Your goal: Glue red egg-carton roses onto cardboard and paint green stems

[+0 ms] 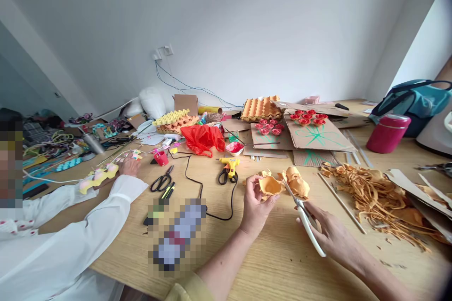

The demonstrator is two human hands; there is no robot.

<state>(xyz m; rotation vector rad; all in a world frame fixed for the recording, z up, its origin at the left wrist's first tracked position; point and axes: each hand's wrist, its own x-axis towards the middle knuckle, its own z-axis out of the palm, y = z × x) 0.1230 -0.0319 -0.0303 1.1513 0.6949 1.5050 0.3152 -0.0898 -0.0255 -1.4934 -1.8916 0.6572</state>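
Observation:
My left hand is closed round an orange egg-carton cup, holding it up just above the wooden table. My right hand grips white-handled scissors whose blades point up toward the cup's right edge. More orange cut cups lie right behind the blades.
A pile of orange trimmings lies to the right. A yellow glue gun, black scissors, a red bag, egg trays and cardboard with red flowers sit further back. A co-worker's sleeve reaches in from the left.

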